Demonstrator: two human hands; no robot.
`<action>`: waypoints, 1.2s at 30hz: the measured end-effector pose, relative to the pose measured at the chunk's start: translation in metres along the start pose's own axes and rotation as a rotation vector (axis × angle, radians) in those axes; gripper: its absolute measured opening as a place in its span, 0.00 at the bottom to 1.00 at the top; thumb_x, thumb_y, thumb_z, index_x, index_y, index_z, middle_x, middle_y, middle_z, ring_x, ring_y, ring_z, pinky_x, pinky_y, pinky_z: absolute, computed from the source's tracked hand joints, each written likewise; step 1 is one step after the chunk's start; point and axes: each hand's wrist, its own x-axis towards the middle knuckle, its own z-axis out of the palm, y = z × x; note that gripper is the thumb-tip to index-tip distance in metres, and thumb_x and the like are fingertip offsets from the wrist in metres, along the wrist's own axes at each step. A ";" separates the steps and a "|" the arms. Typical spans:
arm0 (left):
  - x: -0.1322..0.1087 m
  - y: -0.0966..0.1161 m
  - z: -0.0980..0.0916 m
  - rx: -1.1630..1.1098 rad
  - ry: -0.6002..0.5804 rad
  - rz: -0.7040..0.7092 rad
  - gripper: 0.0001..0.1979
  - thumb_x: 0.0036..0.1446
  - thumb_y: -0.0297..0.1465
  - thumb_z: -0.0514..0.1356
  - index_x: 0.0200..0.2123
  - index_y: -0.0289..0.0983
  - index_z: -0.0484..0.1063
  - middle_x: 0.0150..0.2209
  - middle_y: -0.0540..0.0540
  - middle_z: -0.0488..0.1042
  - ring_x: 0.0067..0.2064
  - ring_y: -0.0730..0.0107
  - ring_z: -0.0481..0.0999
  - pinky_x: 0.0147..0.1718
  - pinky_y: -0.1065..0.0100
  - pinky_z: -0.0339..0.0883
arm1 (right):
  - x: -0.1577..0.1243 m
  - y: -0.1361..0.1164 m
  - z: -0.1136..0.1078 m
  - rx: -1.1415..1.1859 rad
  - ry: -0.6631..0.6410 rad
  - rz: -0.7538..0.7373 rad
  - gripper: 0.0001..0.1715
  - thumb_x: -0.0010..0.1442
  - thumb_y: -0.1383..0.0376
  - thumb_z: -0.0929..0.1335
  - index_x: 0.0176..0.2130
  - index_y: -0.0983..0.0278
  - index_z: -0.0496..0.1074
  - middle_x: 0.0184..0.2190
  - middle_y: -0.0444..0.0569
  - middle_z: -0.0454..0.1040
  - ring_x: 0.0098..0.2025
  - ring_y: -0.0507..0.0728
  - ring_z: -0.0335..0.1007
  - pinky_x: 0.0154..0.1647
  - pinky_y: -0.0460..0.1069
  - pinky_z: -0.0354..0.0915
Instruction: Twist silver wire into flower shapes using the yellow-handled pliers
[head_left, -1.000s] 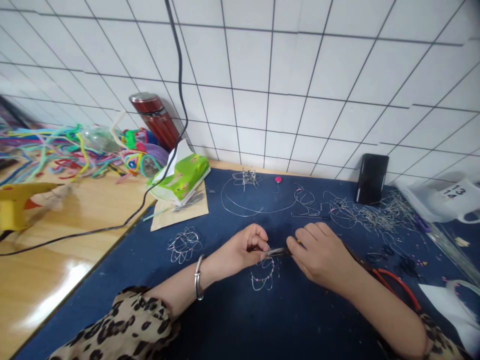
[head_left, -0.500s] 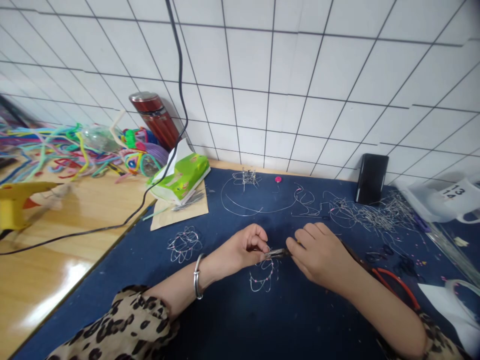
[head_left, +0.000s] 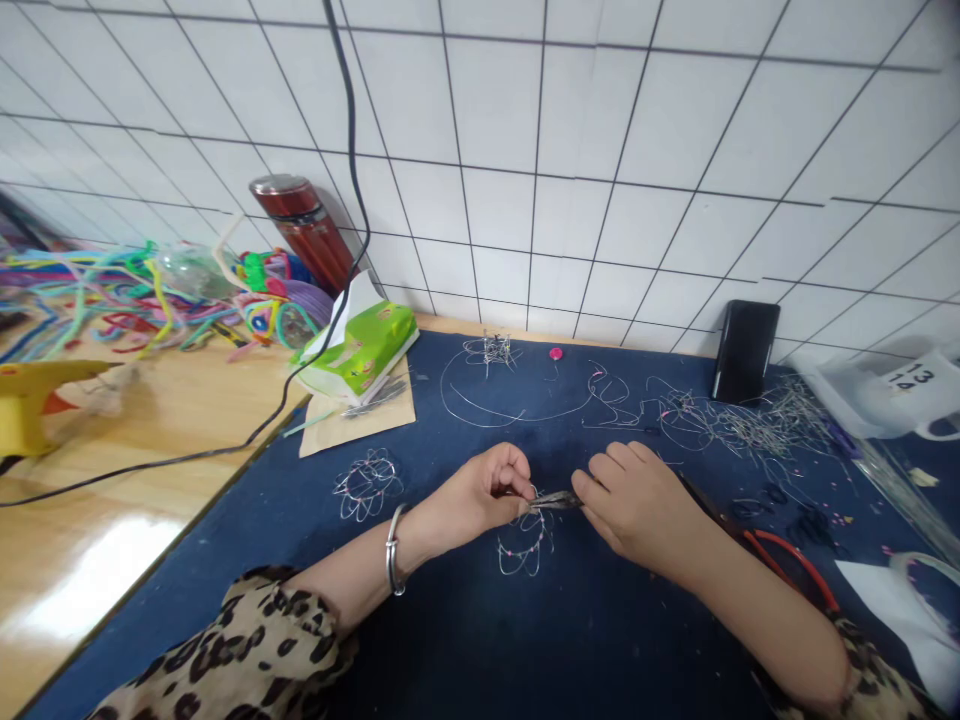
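Observation:
Between thumb and fingers my left hand (head_left: 487,490) pinches a looped silver wire piece (head_left: 519,553) strung with small pink beads, which hangs below the fingertips. My right hand (head_left: 637,505) is closed around a pair of pliers (head_left: 556,499); most of the handle is hidden in the palm. The pliers' jaws meet the wire right at my left fingertips. Left of my left wrist, a similar looped wire piece with pink beads (head_left: 367,485) lies on the dark blue mat (head_left: 450,650).
Farther back lie a wire coil (head_left: 495,350), a pink round item (head_left: 556,353) and a wire tangle (head_left: 765,425). A black phone (head_left: 745,352) leans on the tiled wall. Red-handled tool (head_left: 791,565) rests by my right forearm. Left are a tissue pack (head_left: 367,350), black cable (head_left: 225,450) and glue gun (head_left: 30,405).
Both hands keep their grips and almost the same place. The hanging wire piece has shifted slightly, and the whole view has moved a little.

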 end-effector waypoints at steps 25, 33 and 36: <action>-0.003 -0.002 0.006 -0.020 0.198 0.105 0.11 0.50 0.20 0.59 0.34 0.36 0.59 0.28 0.53 0.67 0.26 0.80 0.62 0.26 0.74 0.54 | -0.002 -0.008 0.008 -0.101 0.009 0.112 0.11 0.60 0.67 0.61 0.41 0.66 0.69 0.28 0.49 0.63 0.33 0.56 0.53 0.33 0.53 0.47; -0.004 0.001 0.012 -0.056 0.273 0.135 0.10 0.50 0.19 0.58 0.32 0.36 0.59 0.26 0.55 0.67 0.24 0.81 0.60 0.24 0.76 0.52 | -0.004 -0.013 0.017 -0.119 0.029 0.141 0.14 0.59 0.68 0.61 0.45 0.67 0.69 0.28 0.50 0.63 0.33 0.56 0.53 0.34 0.53 0.48; -0.004 0.002 0.013 -0.055 0.293 0.138 0.10 0.49 0.20 0.58 0.32 0.36 0.59 0.26 0.55 0.67 0.25 0.80 0.61 0.24 0.76 0.53 | -0.005 -0.013 0.017 -0.111 0.025 0.139 0.15 0.59 0.69 0.61 0.46 0.67 0.68 0.28 0.50 0.63 0.33 0.56 0.53 0.33 0.53 0.48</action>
